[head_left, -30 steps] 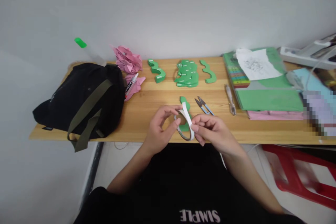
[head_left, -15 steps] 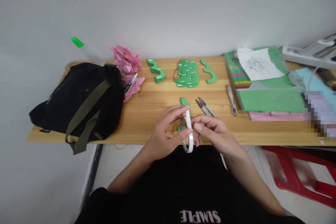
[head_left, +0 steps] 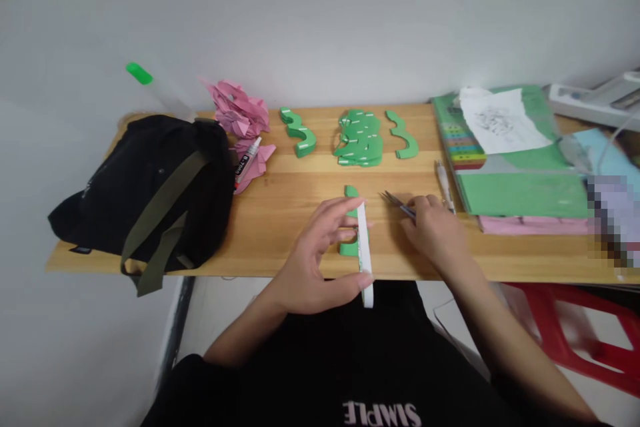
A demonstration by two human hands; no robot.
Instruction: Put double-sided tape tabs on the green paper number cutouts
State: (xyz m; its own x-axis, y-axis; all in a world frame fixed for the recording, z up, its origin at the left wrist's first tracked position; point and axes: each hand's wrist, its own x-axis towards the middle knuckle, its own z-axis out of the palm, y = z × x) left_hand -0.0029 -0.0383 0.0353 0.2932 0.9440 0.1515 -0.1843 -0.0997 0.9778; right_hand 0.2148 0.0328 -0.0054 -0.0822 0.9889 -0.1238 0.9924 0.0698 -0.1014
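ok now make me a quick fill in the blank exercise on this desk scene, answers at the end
1. The left hand grips the white tape roll between its fingers and its ____.
2. The ____ hand grasps the snips.
3. The tube lies on pieces whose colour is ____.
4. The black bag sits at the ____ end of the table.

Missing words: thumb; right; pink; left

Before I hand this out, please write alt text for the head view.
A person's left hand holds a white tape roll; the right hand grips small scissors over a wooden table. Wavy green pieces lie beyond, with a black bag at the picture's left.
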